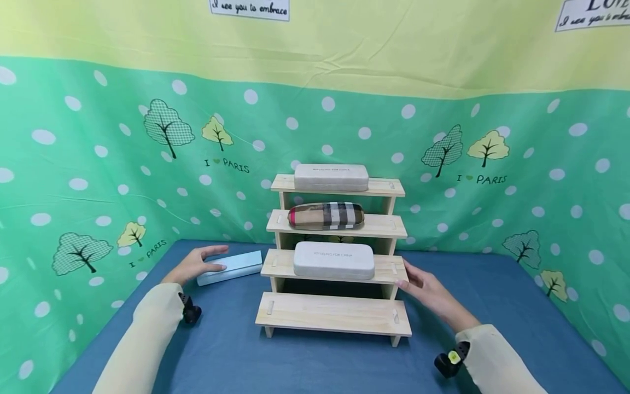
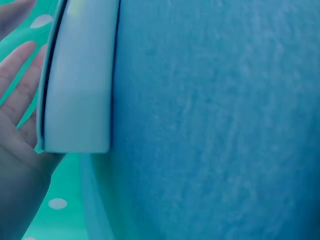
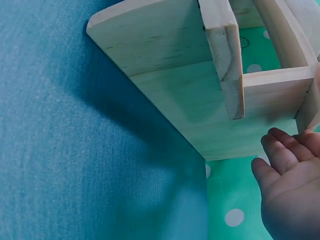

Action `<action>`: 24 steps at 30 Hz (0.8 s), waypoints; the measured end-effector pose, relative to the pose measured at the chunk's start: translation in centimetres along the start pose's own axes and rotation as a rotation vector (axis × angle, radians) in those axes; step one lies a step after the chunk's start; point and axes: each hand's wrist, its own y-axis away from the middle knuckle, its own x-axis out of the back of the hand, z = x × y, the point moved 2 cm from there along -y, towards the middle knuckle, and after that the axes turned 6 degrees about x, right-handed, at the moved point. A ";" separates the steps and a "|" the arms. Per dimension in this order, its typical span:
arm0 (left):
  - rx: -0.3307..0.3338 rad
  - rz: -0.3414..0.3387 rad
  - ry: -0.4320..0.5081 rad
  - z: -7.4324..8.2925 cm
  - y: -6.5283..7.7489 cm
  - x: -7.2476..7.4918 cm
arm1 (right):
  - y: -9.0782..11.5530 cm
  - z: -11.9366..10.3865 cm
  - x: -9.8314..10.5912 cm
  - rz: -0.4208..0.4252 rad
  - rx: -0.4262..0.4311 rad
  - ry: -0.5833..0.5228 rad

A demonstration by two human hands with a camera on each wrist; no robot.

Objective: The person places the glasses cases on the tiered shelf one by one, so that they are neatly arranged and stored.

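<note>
A long light blue glasses case (image 1: 238, 265) lies on the table left of a tiered wooden display stand (image 1: 334, 314). At that case is my left hand (image 1: 197, 265), its thumb over the top and its other fingers stretched out beyond the back edge. The left wrist view shows those fingers (image 2: 24, 92) straight and spread behind the case (image 2: 80, 95). My right hand (image 1: 433, 293) grips the right end of the stand's second-lowest shelf, thumb at the front corner. In the right wrist view, loosely bent fingers (image 3: 287, 152) are beside the stand (image 3: 172, 90).
On the stand are a pale case (image 1: 331, 178) on the top shelf, a plaid case (image 1: 326, 216) below it, and a white case (image 1: 334, 260) on the second-lowest shelf. A blue cloth (image 1: 315, 366) covers the table. Green dotted fabric (image 1: 364, 115) hangs behind and at both sides.
</note>
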 end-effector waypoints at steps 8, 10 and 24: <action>0.050 -0.014 -0.005 -1.0 0.4 0.0 | -0.1 0.0 0.0 0.002 -0.001 -0.003; 0.036 -0.030 -0.030 -0.7 0.4 -0.1 | -0.1 0.0 0.0 0.004 -0.020 -0.003; 0.023 -0.040 -0.200 -0.6 -0.3 -0.2 | -0.1 0.1 0.0 0.007 0.013 0.025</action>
